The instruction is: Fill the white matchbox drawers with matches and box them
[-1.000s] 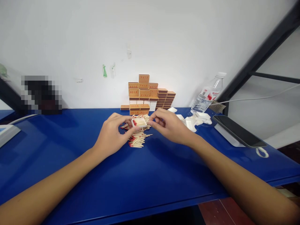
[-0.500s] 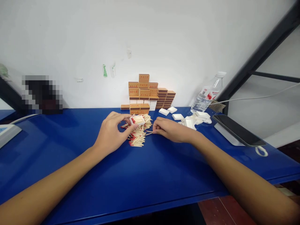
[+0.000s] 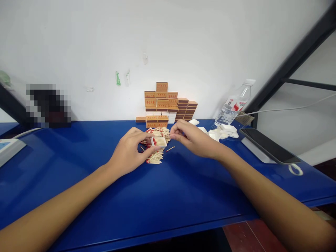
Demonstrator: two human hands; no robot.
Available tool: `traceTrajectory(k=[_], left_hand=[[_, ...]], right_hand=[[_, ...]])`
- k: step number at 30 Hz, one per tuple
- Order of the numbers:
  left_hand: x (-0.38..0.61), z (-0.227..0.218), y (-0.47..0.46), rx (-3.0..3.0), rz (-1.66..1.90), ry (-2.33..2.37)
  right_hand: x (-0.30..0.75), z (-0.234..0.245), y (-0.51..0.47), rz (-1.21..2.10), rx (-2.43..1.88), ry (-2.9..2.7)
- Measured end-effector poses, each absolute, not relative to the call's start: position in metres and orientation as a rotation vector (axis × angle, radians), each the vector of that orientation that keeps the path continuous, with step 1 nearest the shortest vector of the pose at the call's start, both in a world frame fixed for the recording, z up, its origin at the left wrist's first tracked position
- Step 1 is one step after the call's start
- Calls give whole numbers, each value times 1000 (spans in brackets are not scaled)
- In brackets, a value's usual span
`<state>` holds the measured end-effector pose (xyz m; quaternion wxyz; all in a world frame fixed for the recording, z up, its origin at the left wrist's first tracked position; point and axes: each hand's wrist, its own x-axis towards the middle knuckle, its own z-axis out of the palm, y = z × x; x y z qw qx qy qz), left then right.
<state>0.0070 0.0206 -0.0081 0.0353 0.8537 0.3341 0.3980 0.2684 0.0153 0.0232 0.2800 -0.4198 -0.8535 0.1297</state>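
Observation:
My left hand point(image 3: 131, 148) grips a small white matchbox tray point(image 3: 163, 145) between thumb and fingers, tilted toward me, above the pile on the desk. Red-headed matches point(image 3: 158, 141) lie inside the tray. My right hand point(image 3: 193, 139) hovers just right of the tray, thumb and forefinger pinched together; whatever is between the fingertips is too small to make out. Beneath and behind the tray spreads a heap of loose matches point(image 3: 154, 159). One single match point(image 3: 170, 149) lies apart on the blue desk, below my right fingertips.
Orange matchboxes point(image 3: 162, 103) are stacked against the wall behind the heap. Several white empty trays point(image 3: 223, 131) lie at right, near a water bottle point(image 3: 232, 105). A phone point(image 3: 270, 145) rests on a white stand. The blue desk point(image 3: 157, 199) extends toward me.
My right hand has risen from beside the heap toward the tray, and a match now lies on the desk where its fingertips were. The left hand and tray have shifted slightly right and down.

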Motion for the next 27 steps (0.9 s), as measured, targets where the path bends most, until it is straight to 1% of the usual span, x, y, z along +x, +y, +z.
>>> traceTrajectory(k=[5,11,20,27], left_hand=[[10,-7,16,2595,1225,942],[10,-5,13,2577,1220,924],[10,-5,15,2528,1261,967],[10,-4,14,2505,1250,957]], right_hand=[[254,15,8,427,-1031,-2265],[248,7,8,442,-1024,-2266],[260,18,12,169,-997,-2328],[256,18,10,163,-984,-2322]])
